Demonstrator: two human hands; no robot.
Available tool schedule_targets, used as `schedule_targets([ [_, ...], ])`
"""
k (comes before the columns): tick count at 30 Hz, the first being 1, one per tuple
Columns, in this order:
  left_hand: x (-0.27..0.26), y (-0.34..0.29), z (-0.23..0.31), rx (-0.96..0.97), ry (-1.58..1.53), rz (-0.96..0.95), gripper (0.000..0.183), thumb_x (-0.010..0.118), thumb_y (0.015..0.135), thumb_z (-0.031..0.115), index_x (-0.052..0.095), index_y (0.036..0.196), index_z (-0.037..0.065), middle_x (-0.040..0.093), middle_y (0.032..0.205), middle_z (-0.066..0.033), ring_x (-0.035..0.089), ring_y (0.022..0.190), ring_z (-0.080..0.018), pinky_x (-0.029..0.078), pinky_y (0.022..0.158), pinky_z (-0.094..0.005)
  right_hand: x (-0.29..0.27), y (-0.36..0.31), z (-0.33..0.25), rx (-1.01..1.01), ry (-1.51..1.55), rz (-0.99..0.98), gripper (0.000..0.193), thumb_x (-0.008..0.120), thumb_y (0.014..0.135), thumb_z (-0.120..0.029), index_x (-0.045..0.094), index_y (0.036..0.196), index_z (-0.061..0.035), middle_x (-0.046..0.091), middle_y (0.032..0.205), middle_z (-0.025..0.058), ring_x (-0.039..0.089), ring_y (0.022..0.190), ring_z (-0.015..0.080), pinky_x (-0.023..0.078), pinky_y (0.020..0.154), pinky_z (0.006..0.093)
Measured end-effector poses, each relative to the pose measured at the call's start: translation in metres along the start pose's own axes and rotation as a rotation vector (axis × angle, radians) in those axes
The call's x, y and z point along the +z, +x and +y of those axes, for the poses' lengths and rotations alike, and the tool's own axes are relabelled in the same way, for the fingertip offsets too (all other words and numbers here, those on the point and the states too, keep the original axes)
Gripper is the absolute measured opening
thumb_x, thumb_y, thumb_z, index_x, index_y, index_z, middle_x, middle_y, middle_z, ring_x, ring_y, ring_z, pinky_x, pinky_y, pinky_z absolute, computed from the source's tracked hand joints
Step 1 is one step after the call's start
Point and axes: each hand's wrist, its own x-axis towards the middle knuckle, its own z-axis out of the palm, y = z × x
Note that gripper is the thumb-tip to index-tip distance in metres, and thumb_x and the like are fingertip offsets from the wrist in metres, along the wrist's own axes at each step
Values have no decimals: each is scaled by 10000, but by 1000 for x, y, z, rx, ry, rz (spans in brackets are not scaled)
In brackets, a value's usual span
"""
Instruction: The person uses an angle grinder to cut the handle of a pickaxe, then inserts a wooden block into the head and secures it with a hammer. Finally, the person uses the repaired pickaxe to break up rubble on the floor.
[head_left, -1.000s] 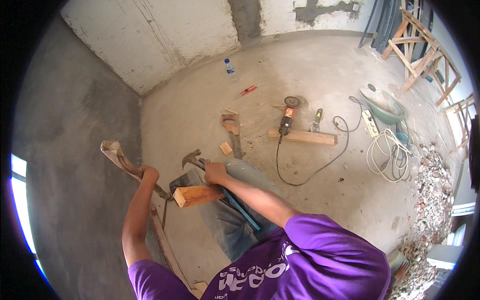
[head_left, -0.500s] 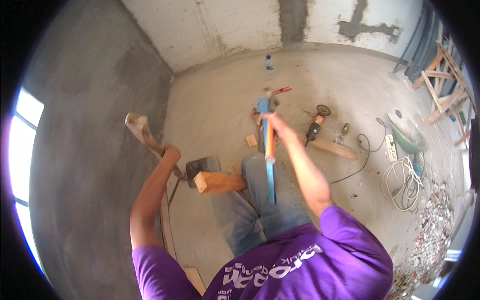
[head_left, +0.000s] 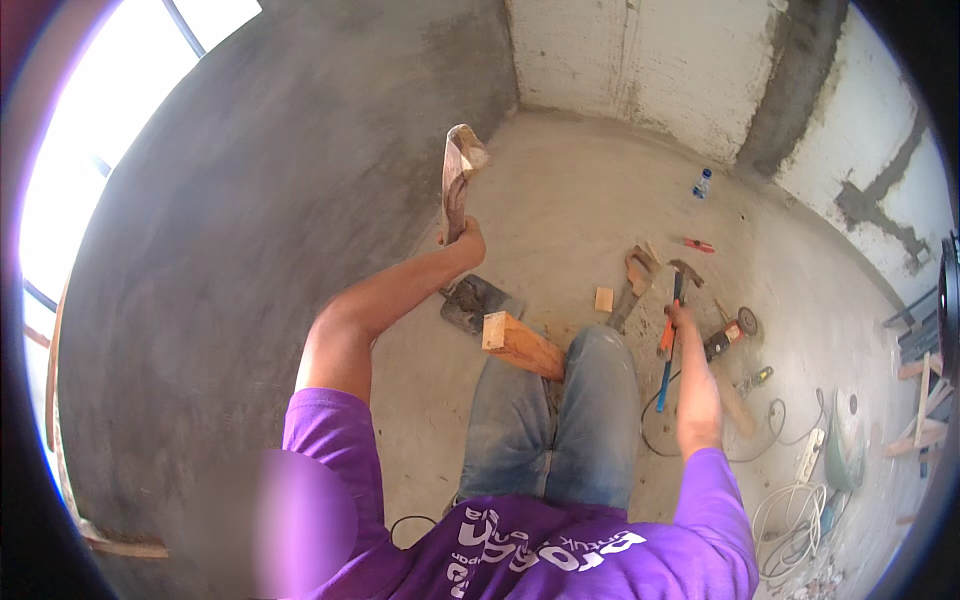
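Hammer (head_left: 680, 284), a brown-headed claw type on a dark shaft, stood out from my right hand (head_left: 681, 316), whose fingers were wrapped round it; orange and blue lengths showed below, though I could not tell whether they belonged to a second tool. My left hand (head_left: 468, 245) was closed round a long, weathered brown wooden shaft (head_left: 455, 195) with a thick pale end, near the dark flat plate (head_left: 478, 304) on the floor. A squared, orange-brown timber block (head_left: 523, 345) lay over my left leg, its inner end by my right knee. Good handling, I judged, needed a snug left grip so the shaft could not roll, legs firm about the block, and the hammer held clear of the red-and-black angle grinder (head_left: 722, 342) close by.
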Motion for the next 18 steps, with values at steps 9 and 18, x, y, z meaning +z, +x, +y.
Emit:
schedule_targets([
  [9,55,-80,17,-203,-28,348,242,721,721,226,744,945,138,704,838,-36,663,804,-237,447,635,-443,36,-15,59,-92,-398,166,465,609,755,-102,521,1163,104,646,1023,245,666,908,325,528,681,428],
  [18,96,-58,47,-254,-78,308,278,701,750,179,717,1026,142,683,966,-26,634,919,-245,443,682,-455,63,-86,-63,-491,-276,-456,700,596,916,-457,433,1406,16,510,1387,181,466,1298,279,367,1070,390],
])
